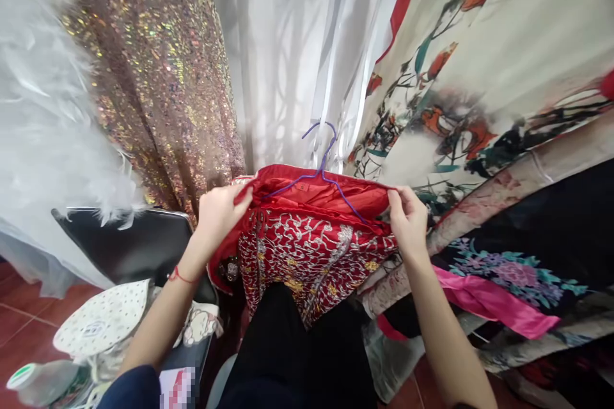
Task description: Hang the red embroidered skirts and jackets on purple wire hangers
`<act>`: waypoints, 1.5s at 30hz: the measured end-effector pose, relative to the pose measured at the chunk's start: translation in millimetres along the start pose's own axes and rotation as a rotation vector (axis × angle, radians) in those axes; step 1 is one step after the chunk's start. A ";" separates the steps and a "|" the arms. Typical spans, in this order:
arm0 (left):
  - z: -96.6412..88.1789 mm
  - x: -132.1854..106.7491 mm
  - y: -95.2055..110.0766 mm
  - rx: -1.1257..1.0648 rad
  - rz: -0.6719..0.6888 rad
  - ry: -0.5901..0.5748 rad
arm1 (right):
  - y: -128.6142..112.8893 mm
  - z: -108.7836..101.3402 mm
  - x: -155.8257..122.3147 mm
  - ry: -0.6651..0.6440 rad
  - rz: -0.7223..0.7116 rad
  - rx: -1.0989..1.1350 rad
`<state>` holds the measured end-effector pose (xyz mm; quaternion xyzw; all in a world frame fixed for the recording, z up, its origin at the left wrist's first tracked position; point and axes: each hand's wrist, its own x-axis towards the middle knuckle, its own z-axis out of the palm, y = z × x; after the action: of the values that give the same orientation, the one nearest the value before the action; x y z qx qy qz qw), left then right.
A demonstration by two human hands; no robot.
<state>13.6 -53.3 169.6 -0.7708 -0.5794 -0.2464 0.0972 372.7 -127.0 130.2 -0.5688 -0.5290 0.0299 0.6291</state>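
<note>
A red garment [311, 249] with silver and gold embroidery hangs down over my knees, its red lining showing at the open top edge. My left hand [221, 212] pinches the left end of that edge. At the right end, my right hand [407, 214] grips the same edge between thumb and fingers. Inside the opening sits a purple wire hanger [322, 171], its arms spread within the garment and its hook standing free above the cloth. The garment is stretched wide between both hands. Where the hanger's ends meet the cloth is partly hidden.
A black chair [134, 243] on the left carries a dotted white cloth item [106, 319] and a plastic bottle [48, 383]. Behind hang a gold sequined cloth [158, 64], white sheer fabric [283, 45] and a floral cloth [460, 102]. A pink ribbon [499, 307] lies right.
</note>
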 end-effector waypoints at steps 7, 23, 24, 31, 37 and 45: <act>-12.7 -68.6 37.1 0.035 0.272 -0.328 | 21.6 -8.3 -11.0 -0.190 0.035 -0.013; 50.8 17.3 157.7 -0.120 0.841 0.341 | -6.1 4.5 -33.1 -0.286 0.065 -0.089; 55.1 20.9 158.5 -0.108 0.867 0.318 | -7.2 2.9 -32.0 -0.315 0.085 -0.075; 45.7 22.8 139.8 -0.136 0.976 0.295 | -18.9 -10.9 -28.9 -0.509 0.139 -0.172; 33.0 16.6 126.4 -0.140 0.974 0.226 | -2.4 -16.4 -33.8 -0.448 0.269 0.135; 37.3 20.9 122.5 -0.182 0.942 0.196 | -40.9 -14.0 -62.7 -0.344 0.106 0.074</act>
<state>143.2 -57.3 164.5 -0.9276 -0.1321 -0.2968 0.1846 331.9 -191.1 124.1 -0.5590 -0.5964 0.1793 0.5474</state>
